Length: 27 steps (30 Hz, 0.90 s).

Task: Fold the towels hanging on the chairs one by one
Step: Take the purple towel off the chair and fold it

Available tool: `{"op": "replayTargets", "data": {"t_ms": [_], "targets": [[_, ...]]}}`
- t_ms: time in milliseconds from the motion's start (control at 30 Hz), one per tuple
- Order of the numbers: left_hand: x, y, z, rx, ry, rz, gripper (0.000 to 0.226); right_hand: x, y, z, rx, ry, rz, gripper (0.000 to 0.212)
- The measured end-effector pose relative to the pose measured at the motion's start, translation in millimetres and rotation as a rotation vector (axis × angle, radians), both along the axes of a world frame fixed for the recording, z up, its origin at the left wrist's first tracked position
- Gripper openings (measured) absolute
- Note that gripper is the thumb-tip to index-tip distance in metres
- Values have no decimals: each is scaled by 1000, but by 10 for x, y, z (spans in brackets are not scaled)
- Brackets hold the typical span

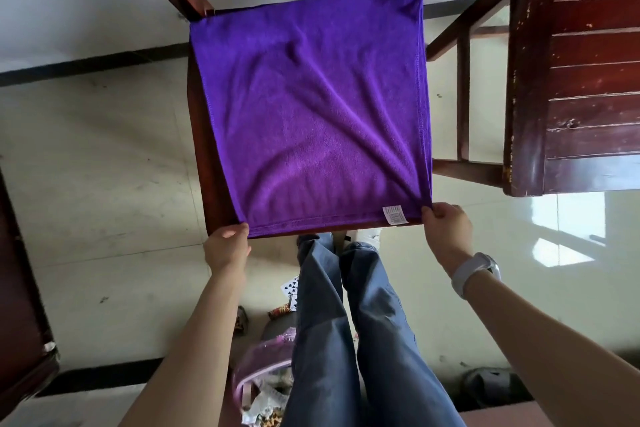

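Towel [308, 114] spread flat on chair seat [201, 135] | left hand [227, 248] pinching near-left corner, right hand [446, 229] pinching near-right corner | cloth stretching straight away from both hands toward chair back | equally near | likely next: fold forward.

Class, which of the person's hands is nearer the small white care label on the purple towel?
Right. The right hand pinches the corner beside the small white care label; the left hand holds the opposite corner.
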<state>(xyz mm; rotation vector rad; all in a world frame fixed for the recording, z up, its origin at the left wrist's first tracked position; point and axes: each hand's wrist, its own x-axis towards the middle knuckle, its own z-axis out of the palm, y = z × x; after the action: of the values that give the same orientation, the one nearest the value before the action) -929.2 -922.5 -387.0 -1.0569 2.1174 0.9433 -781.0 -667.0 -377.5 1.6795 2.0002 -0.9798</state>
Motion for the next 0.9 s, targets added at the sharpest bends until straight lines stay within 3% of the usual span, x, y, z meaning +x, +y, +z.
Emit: {"op": "replayTargets", "data": {"t_ms": [133, 233, 400, 600, 767, 900], "targets": [[50, 4, 51, -57, 34, -181, 14, -2, -6, -43, -139, 76, -182, 29], [54, -35, 64, -83, 57, -259, 16, 16, 44, -20, -176, 71, -175, 17], [-44, -140, 235, 104, 57, -27, 11, 77, 202, 50, -231, 160, -272, 18], [-159, -206, 609, 273, 139, 103, 13, 8, 302, 382, -371, 358, -474, 10], [-280, -136, 936, 358, 215, 160, 14, -95, 362, 724, -455, 465, -606, 20], [-420, -81, 1311, 415, 300, 156, 19, -192, 455, 1095, -414, 542, -597, 15]]}}
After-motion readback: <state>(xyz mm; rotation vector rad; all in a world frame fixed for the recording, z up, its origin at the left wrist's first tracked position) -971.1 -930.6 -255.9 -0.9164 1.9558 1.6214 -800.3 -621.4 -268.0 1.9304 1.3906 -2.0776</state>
